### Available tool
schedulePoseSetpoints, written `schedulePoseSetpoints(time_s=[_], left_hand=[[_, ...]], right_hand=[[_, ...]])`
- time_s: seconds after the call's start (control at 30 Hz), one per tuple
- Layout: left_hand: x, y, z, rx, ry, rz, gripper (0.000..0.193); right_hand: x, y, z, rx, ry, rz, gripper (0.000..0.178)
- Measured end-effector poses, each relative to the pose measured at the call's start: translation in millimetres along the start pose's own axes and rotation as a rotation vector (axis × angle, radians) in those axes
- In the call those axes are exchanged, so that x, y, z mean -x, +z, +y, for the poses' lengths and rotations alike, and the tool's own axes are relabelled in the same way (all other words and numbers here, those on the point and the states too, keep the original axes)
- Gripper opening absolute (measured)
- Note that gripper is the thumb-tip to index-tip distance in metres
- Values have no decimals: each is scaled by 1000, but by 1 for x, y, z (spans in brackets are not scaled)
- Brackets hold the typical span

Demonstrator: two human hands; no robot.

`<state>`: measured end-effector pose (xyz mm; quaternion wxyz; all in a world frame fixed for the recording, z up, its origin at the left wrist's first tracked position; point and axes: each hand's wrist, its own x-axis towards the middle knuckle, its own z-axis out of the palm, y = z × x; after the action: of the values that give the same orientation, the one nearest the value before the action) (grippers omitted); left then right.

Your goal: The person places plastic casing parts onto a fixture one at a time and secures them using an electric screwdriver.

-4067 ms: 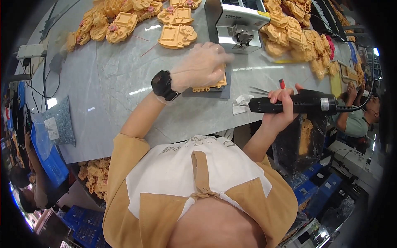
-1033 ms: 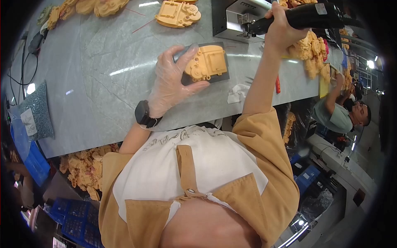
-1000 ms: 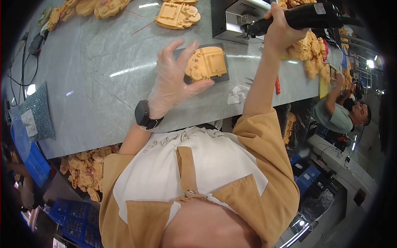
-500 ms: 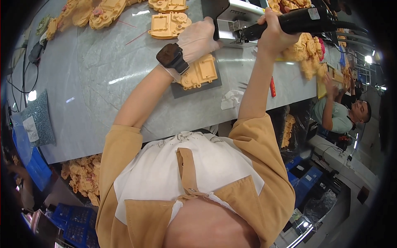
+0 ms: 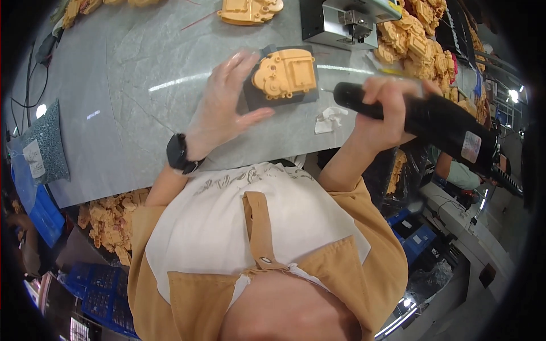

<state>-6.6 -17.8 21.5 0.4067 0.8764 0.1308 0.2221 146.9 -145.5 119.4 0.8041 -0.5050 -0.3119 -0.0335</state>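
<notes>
A yellow-orange plastic housing [image 5: 287, 74] lies on a dark flat block [image 5: 254, 104] on the table. My left hand [image 5: 222, 108], in a thin pale glove and blurred, is just left of the housing with fingers spread and nothing in them. In my right hand [image 5: 389, 108] is a black electric screwdriver [image 5: 438, 122], held roughly level right of the housing. Its thin bit points left toward the housing, apart from it. Beyond them stands a silver and black screw feeder [image 5: 341, 27].
Another yellow-orange housing [image 5: 250, 10] lies at the far side, with a heap of housings [image 5: 418, 48] at far right. White crumpled tissue [image 5: 330, 120] sits near the table's front edge. A bag of small metal parts [image 5: 50, 142] rests at left. More housings [image 5: 111, 227] are piled below the table.
Both hands have come back from the screw feeder toward me. My left hand has moved left off the housing and opened. The screwdriver has swung down and right, clear of the feeder.
</notes>
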Motion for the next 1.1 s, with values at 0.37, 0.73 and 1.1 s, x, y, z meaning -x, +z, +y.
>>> schedulePoseSetpoints(time_s=[0.37,0.73,1.1], left_hand=[[-12,21,-12,-95,65,-30,81],[-8,25,-15,-167,54,-31,80],[-6,23,-18,-205,99,6,82]], right_hand=[[17,11,17,74,100,-45,46],[20,15,23,211,112,-130,44],[18,12,27,184,138,-75,47]])
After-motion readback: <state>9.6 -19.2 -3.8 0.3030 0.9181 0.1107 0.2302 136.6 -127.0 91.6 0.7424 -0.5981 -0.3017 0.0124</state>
